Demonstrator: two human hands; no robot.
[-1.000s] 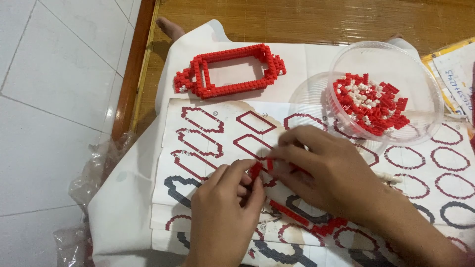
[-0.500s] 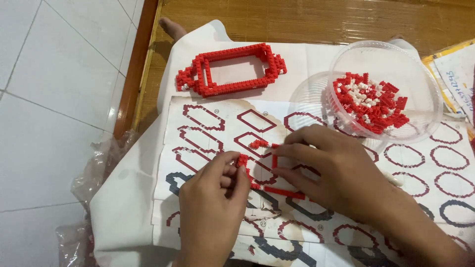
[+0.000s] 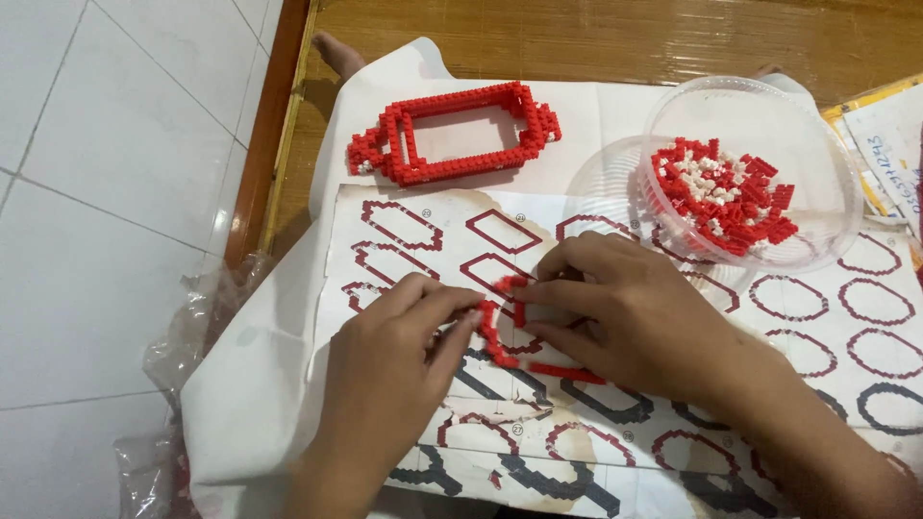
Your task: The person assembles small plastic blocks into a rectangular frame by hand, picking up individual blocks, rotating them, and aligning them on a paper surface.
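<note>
Wooden floor (image 3: 615,38), both hands (image 3: 404,356) pinching red brick ring (image 3: 500,332) mid-sheet (image 3: 865,336)

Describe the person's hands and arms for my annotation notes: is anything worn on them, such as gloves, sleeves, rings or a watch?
Both the left hand and the right hand are bare, with no gloves. No rings, watch or bracelet show. The forearms are uncovered as far as the picture reaches, so no sleeves are visible. Fingernails are short and unpainted.
</note>
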